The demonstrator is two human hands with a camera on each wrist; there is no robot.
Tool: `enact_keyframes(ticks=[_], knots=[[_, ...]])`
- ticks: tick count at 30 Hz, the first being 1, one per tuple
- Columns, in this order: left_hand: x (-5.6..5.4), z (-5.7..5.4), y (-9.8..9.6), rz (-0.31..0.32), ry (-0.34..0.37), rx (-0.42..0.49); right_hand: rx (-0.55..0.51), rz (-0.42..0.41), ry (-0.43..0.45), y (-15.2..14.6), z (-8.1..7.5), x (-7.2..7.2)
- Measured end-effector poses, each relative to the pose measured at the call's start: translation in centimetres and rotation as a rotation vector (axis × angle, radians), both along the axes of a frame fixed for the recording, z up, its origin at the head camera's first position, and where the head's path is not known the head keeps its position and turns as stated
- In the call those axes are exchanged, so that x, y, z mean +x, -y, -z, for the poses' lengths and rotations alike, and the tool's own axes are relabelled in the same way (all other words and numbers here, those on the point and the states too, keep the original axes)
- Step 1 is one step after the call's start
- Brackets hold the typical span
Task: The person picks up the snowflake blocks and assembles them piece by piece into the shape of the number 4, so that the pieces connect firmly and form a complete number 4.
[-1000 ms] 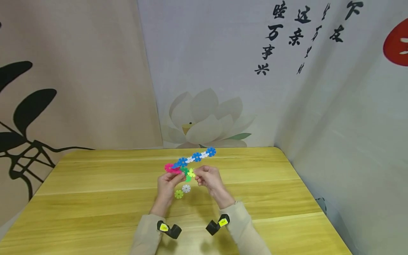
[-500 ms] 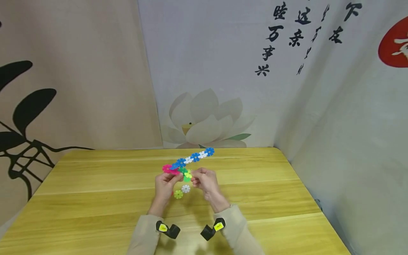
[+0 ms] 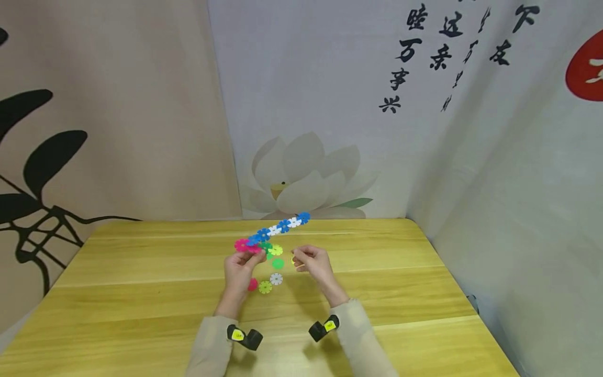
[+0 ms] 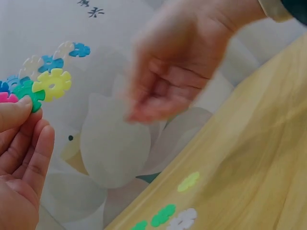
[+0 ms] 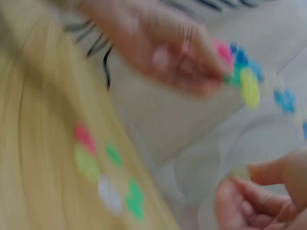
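In the head view my left hand [image 3: 238, 272] holds up a chain of interlocking snowflake discs [image 3: 273, 230]. Blue and white discs alternate along its far arm; pink ones sit at its left end. Left thumb and fingers pinch it at a green disc [image 4: 29, 94], seen closely in the left wrist view. A yellow disc [image 4: 53, 84] is joined to that green one. To the right and apart from the chain is my right hand [image 3: 314, 266], its fingers loosely bent, with nothing plainly held. That hand is blurred in the left wrist view.
Loose discs lie on the wooden table [image 3: 386, 293]: a white one [image 3: 276, 279], a yellow-green one [image 3: 265, 287], a bright green one [image 3: 278, 264] and a pink one [image 3: 253, 284] partly behind the left hand. Another yellow disc [image 4: 188, 181] lies by the right fingers. A curtain stands behind.
My right hand has let go of the yellow disc, which stays on the chain, and drawn off to the right. My left hand has shifted slightly left with the chain.
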State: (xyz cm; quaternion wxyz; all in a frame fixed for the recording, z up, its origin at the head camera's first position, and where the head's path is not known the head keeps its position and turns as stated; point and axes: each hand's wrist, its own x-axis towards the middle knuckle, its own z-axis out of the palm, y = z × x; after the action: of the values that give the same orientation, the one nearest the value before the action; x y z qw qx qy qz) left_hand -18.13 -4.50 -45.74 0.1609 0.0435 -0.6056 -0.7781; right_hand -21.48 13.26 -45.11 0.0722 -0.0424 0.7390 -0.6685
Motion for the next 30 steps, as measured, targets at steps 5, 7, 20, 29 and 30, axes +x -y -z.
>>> enact_keyframes(ticks=[5,7,20,29,30], knots=[[-0.2,0.1,0.4,-0.033,-0.008,0.012,0.339,0.016,-0.132,-1.8,1.9,-1.1],[-0.3,0.1,0.5,-0.037,-0.024,0.029,0.412,0.013,-0.148,-2.2,2.6,-1.4],[-0.2,-0.6,0.2,-0.03,-0.062,0.129,0.678,-0.099,-0.261,-1.5,5.1,-3.5],[-0.4,-0.6,-0.4,-0.012,-0.098,0.214,0.823,-0.097,-0.206,-0.4,4.6,-4.1],[-0.4,-0.5,-0.4,-0.011,-0.1,0.222,0.828,-0.105,-0.191,-0.4,4.5,-4.1]])
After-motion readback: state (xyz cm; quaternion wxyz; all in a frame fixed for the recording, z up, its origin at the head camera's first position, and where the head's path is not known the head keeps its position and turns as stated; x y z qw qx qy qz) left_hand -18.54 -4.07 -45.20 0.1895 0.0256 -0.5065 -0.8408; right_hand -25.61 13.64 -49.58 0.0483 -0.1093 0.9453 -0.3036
